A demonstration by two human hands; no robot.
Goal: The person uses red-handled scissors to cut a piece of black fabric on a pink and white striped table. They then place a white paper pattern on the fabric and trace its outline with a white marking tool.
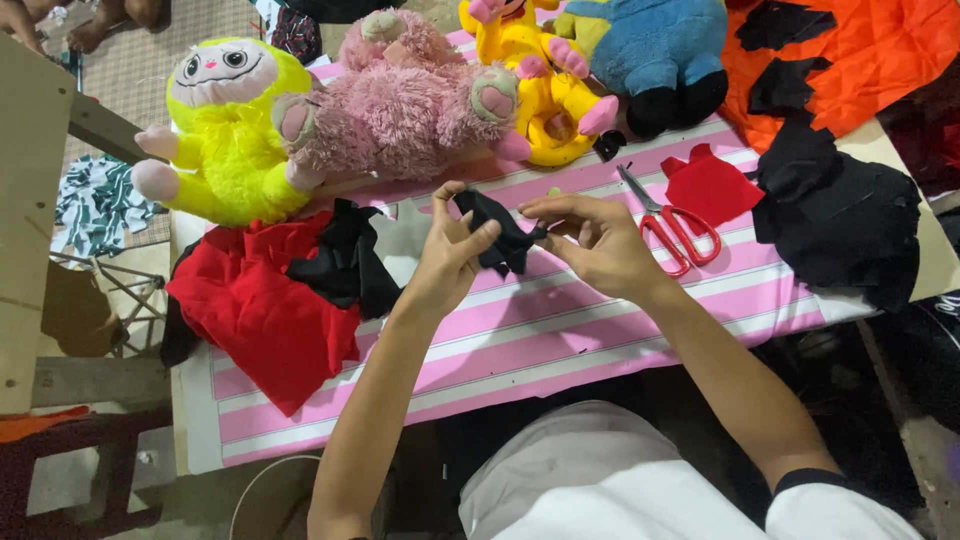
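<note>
Small black fabric scrap [498,235] pinched between left hand [447,262] and right hand [597,245], above pink striped cloth [560,335]. Looks floppy, featherlight; best held by edges. Red scissors [672,224] at 3 o'clock.

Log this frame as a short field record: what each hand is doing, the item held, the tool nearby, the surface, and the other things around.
left hand: pinches one side of a small black fabric piece
right hand: pinches the other side of the same piece
tool: red-handled scissors lying beside the right hand, untouched
surface: pink and white striped cloth
left of hands: red fabric with black fabric on top
right of hands: red scrap, black pile
far edge: yellow plush toy, pink plush toy, blue plush toy
</note>
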